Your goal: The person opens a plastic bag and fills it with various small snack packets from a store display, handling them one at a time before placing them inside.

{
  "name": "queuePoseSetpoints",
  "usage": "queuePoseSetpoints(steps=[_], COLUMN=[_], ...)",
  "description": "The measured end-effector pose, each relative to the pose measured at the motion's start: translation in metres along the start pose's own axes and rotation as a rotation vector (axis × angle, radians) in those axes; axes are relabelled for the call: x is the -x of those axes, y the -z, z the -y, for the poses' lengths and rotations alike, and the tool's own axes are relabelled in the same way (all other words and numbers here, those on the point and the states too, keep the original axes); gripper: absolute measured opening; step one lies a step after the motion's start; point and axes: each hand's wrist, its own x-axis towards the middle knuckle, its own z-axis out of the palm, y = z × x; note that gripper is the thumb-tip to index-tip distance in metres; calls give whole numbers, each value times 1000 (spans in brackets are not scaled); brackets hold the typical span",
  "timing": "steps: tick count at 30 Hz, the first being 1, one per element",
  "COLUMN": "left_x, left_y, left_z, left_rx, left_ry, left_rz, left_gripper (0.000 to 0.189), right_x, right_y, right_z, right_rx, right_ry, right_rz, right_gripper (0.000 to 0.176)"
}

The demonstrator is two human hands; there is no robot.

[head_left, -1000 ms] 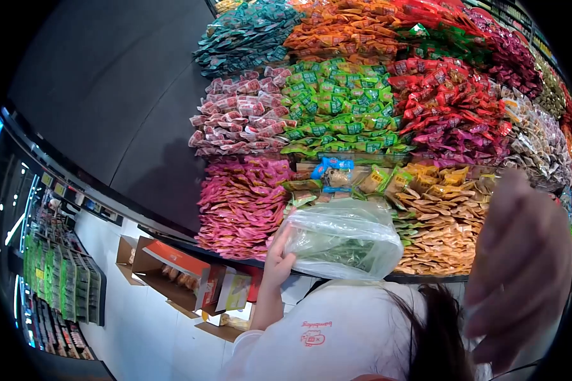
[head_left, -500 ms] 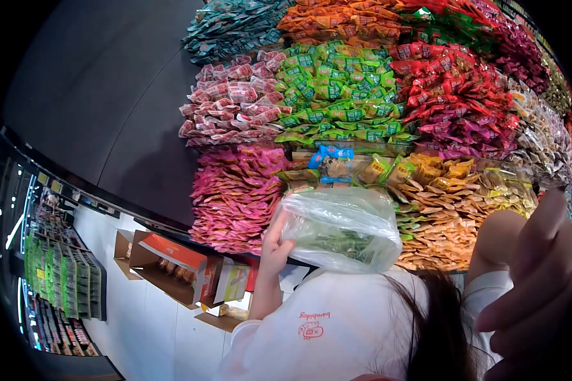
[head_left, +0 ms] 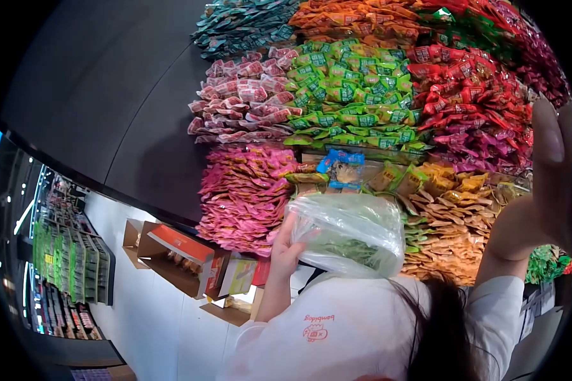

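My left hand (head_left: 286, 249) grips the left edge of a clear plastic bag (head_left: 353, 232), thumb in front and fingers partly hidden behind the film. Through the film show green packets lying in its lower part. The bag rests against my white shirt, just in front of the snack display. My right hand (head_left: 555, 159) is raised close to the camera at the right edge, fingers stretched upward, nothing visible in it; part of it is lost in the dark border. Just beyond the bag lie a blue snack packet (head_left: 342, 170) and orange packets (head_left: 454, 232).
Pink packets (head_left: 248, 197), green packets (head_left: 353, 95) and red packets (head_left: 464, 82) fill the display. A dark panel (head_left: 108, 95) spans the upper left. Open cardboard boxes (head_left: 178, 260) stand on the pale floor (head_left: 152, 317); a shelf rack (head_left: 70, 260) is farther left.
My right hand has moved up at the right edge, its forearm now showing over the display's right side. My left hand keeps the bag; the display has shifted slightly right in view.
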Motion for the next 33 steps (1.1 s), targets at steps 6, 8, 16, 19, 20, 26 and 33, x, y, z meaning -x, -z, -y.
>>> queuePoseSetpoints(steps=[6,8,16,19,20,26,33], left_x=[0,0,-12,-24,-25,-34,-46], left_y=[13,12,-12,-20,-22,-44,-21], left_z=[22,21,-9,-12,-11,-27,-71], left_rx=[28,15,214,157,23,-1175,-883], left_ry=[-14,-3,88,72,40,-299,-152], left_rz=[-17,-1,6,-9,-19,-27,608], left_gripper=[77,78,85,83,81,72,57], right_x=[16,16,15,71,89,80,116], right_y=[-37,-44,-48,5,22,-79,-48], right_z=[16,23,27,20,22,-108,-146], right_rx=[-99,-108,-333,-621,-716,40,1185], right_ry=[68,74,321,508,488,-567,-465], right_rz=[170,201,337,250,130,754,1266], right_gripper=[24,26,22,12,7,20,44])
